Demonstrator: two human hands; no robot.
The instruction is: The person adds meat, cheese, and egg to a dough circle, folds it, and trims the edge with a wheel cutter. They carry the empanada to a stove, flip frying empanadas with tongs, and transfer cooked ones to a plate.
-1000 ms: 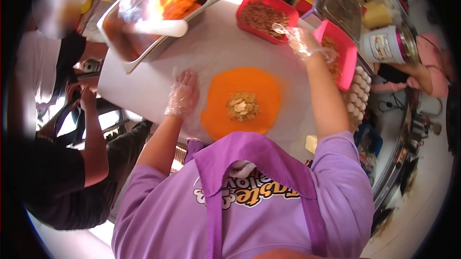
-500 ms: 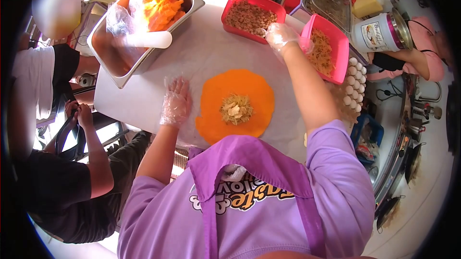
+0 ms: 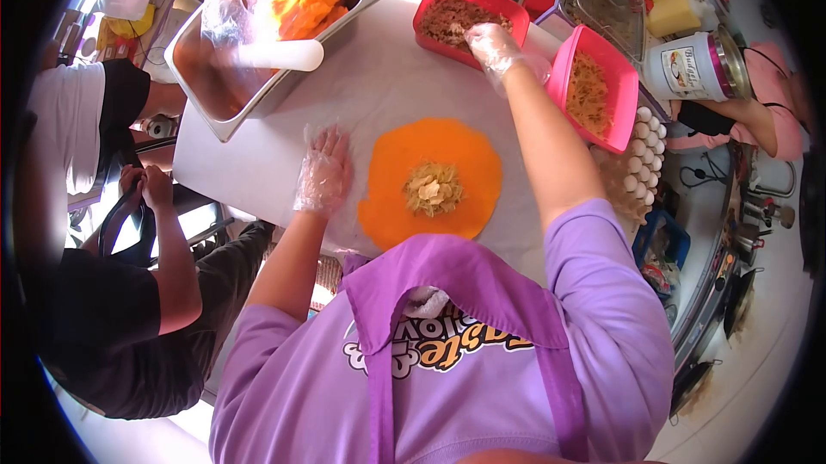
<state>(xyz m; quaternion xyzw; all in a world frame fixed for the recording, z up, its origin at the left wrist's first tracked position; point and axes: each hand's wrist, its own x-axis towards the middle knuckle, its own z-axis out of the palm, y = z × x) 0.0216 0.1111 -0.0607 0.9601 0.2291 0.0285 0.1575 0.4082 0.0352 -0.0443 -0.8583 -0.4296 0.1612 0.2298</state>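
An orange round sheet of dough [image 3: 387,163] lies flat on the table in front of me. A small mound of pale shredded filling with flakes on top [image 3: 434,189] sits at its middle. My left hand [image 3: 324,173], in a clear plastic glove, rests flat on the table left of the dough, fingers stretched out and holding nothing. My right hand [image 3: 494,46], gloved too, reaches over the near right corner of a red tub [image 3: 428,44]. Its bent fingers are down in the brown minced meat [image 3: 460,21], the tips partly hidden.
A pink tub [image 3: 632,89] of shredded filling stands right of my right forearm, beside a tray of eggs [image 3: 644,154]. A steel pan [image 3: 258,102] holds orange dough and a white-handled tool [image 3: 288,55]. A white bucket [image 3: 688,68] stands far right. Other people stand around the table.
My right hand has moved left and farther into the red tub, its fingers now in the minced meat. My left hand stays flat by the dough. The whole view has shifted slightly.
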